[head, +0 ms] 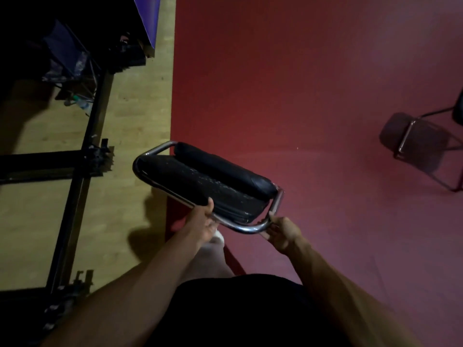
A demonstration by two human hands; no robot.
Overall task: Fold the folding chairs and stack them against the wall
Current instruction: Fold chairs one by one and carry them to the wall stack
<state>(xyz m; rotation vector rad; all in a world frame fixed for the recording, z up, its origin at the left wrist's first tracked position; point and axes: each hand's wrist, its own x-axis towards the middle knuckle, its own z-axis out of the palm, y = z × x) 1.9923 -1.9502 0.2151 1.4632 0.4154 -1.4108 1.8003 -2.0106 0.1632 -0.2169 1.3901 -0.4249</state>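
Observation:
A folded chair (pixel 208 179) with black padded seat and back and a chrome tube frame is held in front of me above the floor. My left hand (pixel 204 221) grips the chrome tube along the chair's near edge, thumb against the black padding. My right hand (pixel 281 232) grips the curved chrome corner at the chair's right end. A second folding chair (pixel 423 144) stands unfolded on the red floor at the far right, partly cut off by the frame edge.
A black metal frame structure (pixel 82 156) with clamps stands on the wooden floor at left. Dark clutter and a plastic bottle (pixel 81 103) lie under it at upper left. A red mat (pixel 300 83) covers the floor ahead and right.

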